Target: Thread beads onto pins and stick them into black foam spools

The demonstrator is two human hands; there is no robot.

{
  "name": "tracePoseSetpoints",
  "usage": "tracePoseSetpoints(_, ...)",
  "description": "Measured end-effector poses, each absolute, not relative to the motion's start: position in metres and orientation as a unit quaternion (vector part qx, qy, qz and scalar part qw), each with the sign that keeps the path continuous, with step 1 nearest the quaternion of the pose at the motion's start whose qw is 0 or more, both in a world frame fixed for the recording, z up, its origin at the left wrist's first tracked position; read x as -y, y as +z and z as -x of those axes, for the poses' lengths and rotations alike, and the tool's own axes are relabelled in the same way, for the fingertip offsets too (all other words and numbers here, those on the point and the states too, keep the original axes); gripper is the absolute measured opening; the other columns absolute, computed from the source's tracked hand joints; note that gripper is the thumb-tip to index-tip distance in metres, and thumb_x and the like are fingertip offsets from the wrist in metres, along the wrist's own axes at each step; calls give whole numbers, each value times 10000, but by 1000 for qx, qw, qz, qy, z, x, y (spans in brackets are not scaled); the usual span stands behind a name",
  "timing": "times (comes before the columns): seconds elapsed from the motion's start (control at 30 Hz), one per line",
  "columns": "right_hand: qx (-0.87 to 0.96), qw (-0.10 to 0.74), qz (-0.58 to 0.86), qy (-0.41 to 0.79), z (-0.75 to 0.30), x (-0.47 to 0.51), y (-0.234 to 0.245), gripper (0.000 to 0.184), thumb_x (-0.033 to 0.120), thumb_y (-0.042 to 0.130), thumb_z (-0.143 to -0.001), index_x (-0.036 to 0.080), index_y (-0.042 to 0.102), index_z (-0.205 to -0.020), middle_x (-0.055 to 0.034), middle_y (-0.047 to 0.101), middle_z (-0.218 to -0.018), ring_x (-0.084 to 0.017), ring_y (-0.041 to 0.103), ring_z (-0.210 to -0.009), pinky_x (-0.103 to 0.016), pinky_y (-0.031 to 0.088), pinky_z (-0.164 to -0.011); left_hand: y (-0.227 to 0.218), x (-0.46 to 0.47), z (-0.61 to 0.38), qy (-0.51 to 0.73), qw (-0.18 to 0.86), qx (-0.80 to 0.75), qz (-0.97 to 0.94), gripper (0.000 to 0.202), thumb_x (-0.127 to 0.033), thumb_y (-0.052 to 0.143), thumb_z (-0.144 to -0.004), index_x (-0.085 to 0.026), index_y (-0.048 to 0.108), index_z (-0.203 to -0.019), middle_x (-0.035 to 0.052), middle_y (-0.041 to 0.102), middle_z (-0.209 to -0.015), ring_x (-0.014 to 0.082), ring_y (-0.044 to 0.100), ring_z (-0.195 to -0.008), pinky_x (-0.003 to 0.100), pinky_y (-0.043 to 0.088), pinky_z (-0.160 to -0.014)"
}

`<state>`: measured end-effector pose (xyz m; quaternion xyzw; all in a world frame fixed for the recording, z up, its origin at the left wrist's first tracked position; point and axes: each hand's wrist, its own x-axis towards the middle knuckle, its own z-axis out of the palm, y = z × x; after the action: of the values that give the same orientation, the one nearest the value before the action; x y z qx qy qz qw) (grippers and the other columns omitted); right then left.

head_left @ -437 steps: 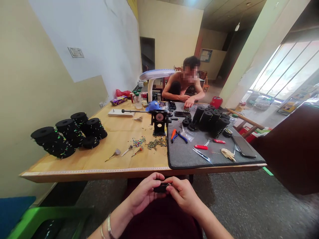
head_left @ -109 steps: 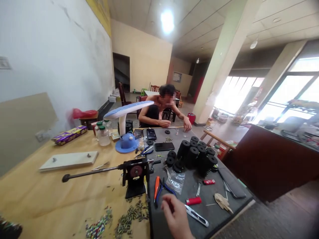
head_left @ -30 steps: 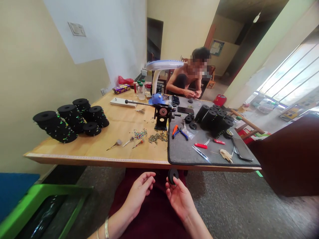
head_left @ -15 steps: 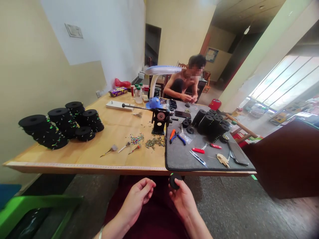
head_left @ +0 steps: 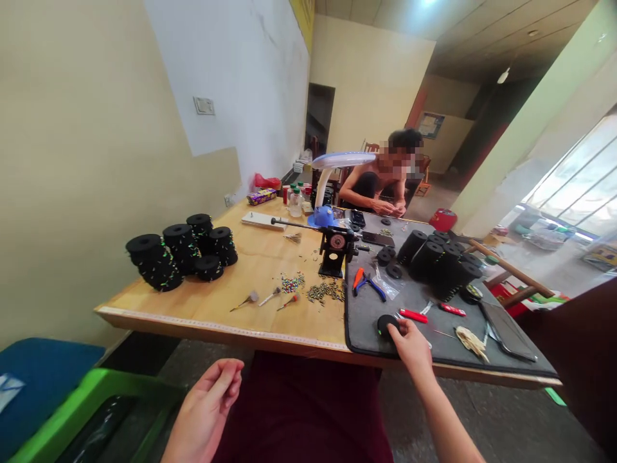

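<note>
"Details first: what is covered or cut off in front of you?"

"Your right hand [head_left: 413, 345] lies over most of a metal tool [head_left: 429, 345] on the grey mat [head_left: 359, 326]; only bits of it peek out, beside a red piece [head_left: 413, 316]. Your left forearm runs out of sight at the bottom, and the blue sheet [head_left: 48, 366] and green frame [head_left: 99, 389] down on your left are cut off too."

"And across the worktop [head_left: 178, 301]?"

"You see a co-worker's hands [head_left: 389, 209] close together, but whatever sits between those fingers is too small to make out. The lamp [head_left: 344, 159] overlaps that person's shoulder. In the cluster of black stacks [head_left: 434, 257] on your right, the front ones partly hide the rear ones."

"Now your right grip?"

"Closed on a black disc [head_left: 387, 323], your thumb across the side facing you, fingertips mostly hidden. A green speck shows low on its rim. You have it at the mat's front, just left of the red piece; whether it touches the mat, you can't tell."

"Your left hand [head_left: 205, 405]?"

"That grip is drawn in, fingers curled, thumb against the forefinger, short of the worktop's edge and well apart from the disc. Whether you pinch something tiny there is too fine to see."
</note>
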<state>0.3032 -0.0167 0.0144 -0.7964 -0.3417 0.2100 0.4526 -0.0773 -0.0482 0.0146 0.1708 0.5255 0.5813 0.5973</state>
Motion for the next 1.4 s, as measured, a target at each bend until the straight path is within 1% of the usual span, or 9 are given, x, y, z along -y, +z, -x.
tracePoseSetpoints(0.17,484,392,781,55,-265,38,37,395,297,644,-695,161,635,-1065,-183,624,-1118,-364,515,-1100,-484,341,-949,25,54,59,550,538,-536,-348,364,-509,788,-558,-175,699,-672,4,580,-604,129,456,-563,222,391,-512)
tracePoseSetpoints(0.3,561,482,605,295,-188,65,66,370,319,680,-747,235,653,-1106,-109,653,-1102,-284,592,-947,-378,450,-845,46,59,27,480,491,-471,-554,286,-445,675,-737,-201,667,-588,38,582,-621,188,516,-626,269,407,-605)
tracePoseSetpoints(0.4,552,453,477,512,-144,73,71,346,355,647,-808,230,635,-1131,-90,669,-1044,-216,623,-816,-310,497,-719,55,59,14,454,456,-437,-628,251,-398,629,-783,-226,684,-609,64,603,-658,216,537,-649,288,409,-620)
tracePoseSetpoints(0.53,482,429,442,623,-127,69,52,379,457,657,-776,176,611,-1027,-2,628,-695,-104,537,-482,-203,420,-451,48,57,15,445,405,-453,-658,226,-354,614,-800,-241,689,-619,70,602,-665,226,546,-671,295,402,-632)
tracePoseSetpoints(0.83,506,435,539,515,-139,65,11,220,357,646,-774,174,558,-690,76,494,-416,-59,377,-365,-173,273,-405,45,29,23,423,378,-468,-678,232,-338,606,-817,-216,680,-634,44,618,-645,192,553,-629,266,387,-597)
tracePoseSetpoints(0.97,404,497,531,555,-149,64,-8,336,473,646,-763,200,468,-680,102,451,-372,-38,267,-304,-168,163,-354,44,-18,26,415,214,-505,-726,171,-298,580,-829,-223,684,-942,80,684,-907,246,594,-836,322,430,-771)
tracePoseSetpoints(1.07,319,537,519,583,-153,67,-11,391,536,663,-734,201,463,-713,105,471,-374,-23,227,-284,-157,111,-338,33,-54,20,327,133,-541,-764,348,-203,582,-801,-168,605,-1146,141,665,-1070,302,552,-1025,394,393,-911)
tracePoseSetpoints(1.27,250,573,501,598,-152,75,-2,356,441,779,-653,164,559,-698,-39,692,-750,-79,554,-468,-154,338,-390,10,-82,4,268,137,-566,-768,346,-53,434,-811,-139,606,-1099,151,668,-1002,276,580,-991,395,414,-887)
tracePoseSetpoints(1.4,237,572,504,603,-152,80,-5,334,417,785,-652,159,577,-686,17,616,-591,-55,478,-434,-152,330,-411,10,-55,10,301,200,-542,-759,261,-132,446,-833,-173,617,-1026,115,651,-998,247,602,-945,359,461,-831)
